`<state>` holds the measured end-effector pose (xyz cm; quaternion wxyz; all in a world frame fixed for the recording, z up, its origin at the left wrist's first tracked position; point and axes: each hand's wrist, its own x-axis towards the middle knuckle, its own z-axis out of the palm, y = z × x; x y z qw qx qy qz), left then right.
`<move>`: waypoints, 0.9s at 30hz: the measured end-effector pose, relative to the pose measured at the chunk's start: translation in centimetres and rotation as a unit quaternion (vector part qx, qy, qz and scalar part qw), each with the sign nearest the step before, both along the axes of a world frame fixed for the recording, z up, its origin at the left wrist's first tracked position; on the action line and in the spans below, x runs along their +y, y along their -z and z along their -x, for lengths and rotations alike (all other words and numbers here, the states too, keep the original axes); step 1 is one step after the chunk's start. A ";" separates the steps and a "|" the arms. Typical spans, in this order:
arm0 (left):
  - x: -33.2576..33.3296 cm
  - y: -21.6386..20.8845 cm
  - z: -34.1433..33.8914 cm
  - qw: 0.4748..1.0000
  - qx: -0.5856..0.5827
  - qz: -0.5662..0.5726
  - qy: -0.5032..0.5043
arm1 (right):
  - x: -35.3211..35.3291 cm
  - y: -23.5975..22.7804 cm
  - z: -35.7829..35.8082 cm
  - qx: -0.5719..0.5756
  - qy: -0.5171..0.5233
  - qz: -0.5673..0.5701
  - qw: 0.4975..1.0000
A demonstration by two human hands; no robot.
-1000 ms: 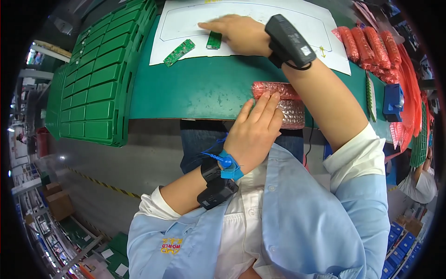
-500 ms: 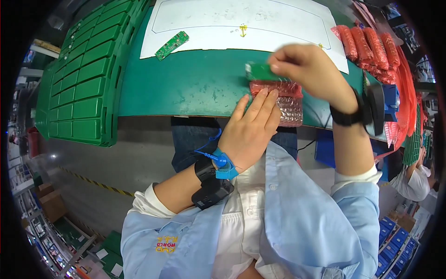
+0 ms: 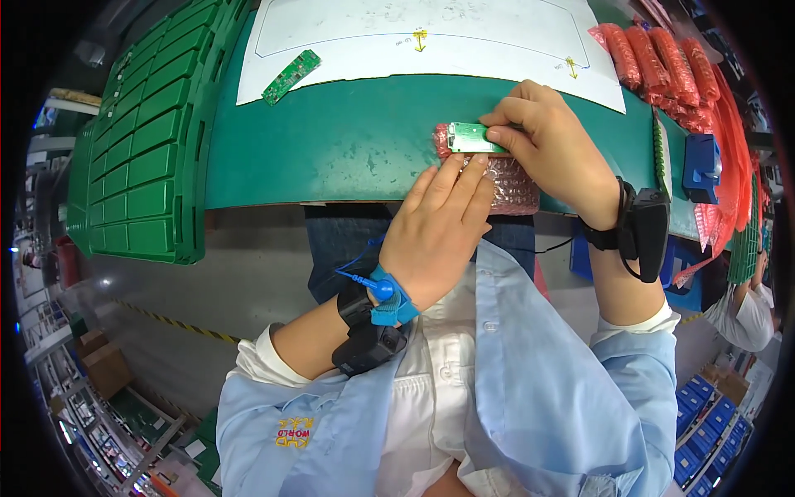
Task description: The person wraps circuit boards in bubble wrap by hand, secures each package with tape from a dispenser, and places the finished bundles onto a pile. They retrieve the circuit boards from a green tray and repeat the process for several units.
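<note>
Between the thumb and fingers of my right hand (image 3: 538,137) is the right end of a small green circuit board (image 3: 470,138). The board lies along the top of a folded piece of red bubble wrap (image 3: 512,184) at the table's near edge. My left hand (image 3: 443,219) rests palm down with its fingers stretched out, fingertips at the board's near edge and on the wrap. A blue wrist strap (image 3: 389,302) circles my left wrist. Farther left, another green circuit board (image 3: 291,77) lies partly on a white sheet (image 3: 356,62).
Green compartment trays (image 3: 157,149) stand at the left of the green table (image 3: 306,157). Several red bubble-wrapped rolls (image 3: 658,70) are piled at the far right, near a blue holder (image 3: 702,168) and hanging red wrap (image 3: 737,166). A person's arm (image 3: 749,311) shows at the right rim.
My right hand has brought the circuit board down onto the red bubble wrap, where it now lies flat. My left hand has stayed on the wrap.
</note>
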<state>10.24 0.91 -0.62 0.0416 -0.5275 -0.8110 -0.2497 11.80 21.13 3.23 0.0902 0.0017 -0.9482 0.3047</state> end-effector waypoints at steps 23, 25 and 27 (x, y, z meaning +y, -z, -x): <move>-0.6 -0.4 0.4 1.000 -0.009 0.013 -0.017 | 0.6 1.1 -0.8 0.160 -0.078 -0.191 0.965; -0.6 -0.5 0.5 1.000 -0.003 0.013 -0.023 | 1.0 0.9 -1.0 0.129 -0.081 -0.130 0.980; -0.6 -0.5 0.4 1.000 -0.001 0.014 -0.026 | 1.1 0.9 -1.2 0.113 -0.082 -0.099 0.985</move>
